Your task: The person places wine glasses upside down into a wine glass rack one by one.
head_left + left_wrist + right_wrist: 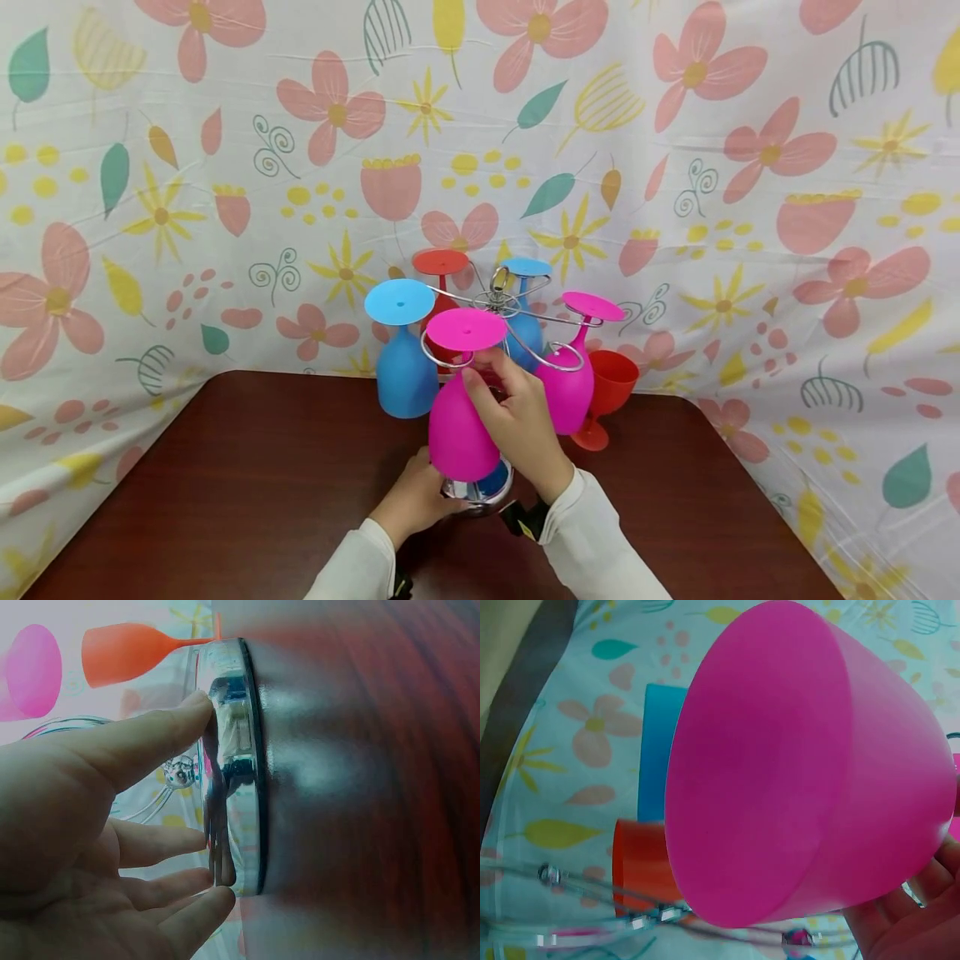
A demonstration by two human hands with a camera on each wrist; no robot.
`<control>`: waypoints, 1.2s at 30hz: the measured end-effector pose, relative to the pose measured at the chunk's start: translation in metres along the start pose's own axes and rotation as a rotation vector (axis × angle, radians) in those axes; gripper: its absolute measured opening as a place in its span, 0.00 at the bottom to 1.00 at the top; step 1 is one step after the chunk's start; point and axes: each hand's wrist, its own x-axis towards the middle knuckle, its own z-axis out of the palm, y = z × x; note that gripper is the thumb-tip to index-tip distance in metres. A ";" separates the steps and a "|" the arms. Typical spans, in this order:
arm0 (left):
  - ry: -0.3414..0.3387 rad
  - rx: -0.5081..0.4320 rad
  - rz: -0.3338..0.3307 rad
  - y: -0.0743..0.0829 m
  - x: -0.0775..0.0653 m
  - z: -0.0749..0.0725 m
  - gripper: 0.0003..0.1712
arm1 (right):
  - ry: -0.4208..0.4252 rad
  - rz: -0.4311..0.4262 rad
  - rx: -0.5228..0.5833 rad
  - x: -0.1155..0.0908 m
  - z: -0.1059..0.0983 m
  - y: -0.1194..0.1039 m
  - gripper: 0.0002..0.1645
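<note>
A chrome wire goblet rack [495, 302] stands on the table, with goblets hanging upside down from its loops. My left hand [420, 498] grips the round, shiny base [238, 802], thumb on one side and fingers on the other. With thumb and fingers, my right hand [521, 412] pinches a pink goblet [463, 429] near its stem, just below the front loop. That goblet is upside down, its foot above the loop; in the right wrist view its open mouth [761, 765] fills the middle. Beside it hang a blue goblet [405, 375] and another pink goblet [568, 379].
Behind these hang a red goblet [441, 265] and a second blue goblet [528, 333], both partly hidden. An upright red goblet [611, 383] stands on the dark wooden table [285, 483], right of the rack. A flower-patterned cloth [225, 167] hangs behind the table.
</note>
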 end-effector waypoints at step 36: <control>0.010 -0.157 -0.026 0.000 -0.006 0.000 0.46 | -0.109 -0.020 0.115 -0.017 0.005 0.000 0.18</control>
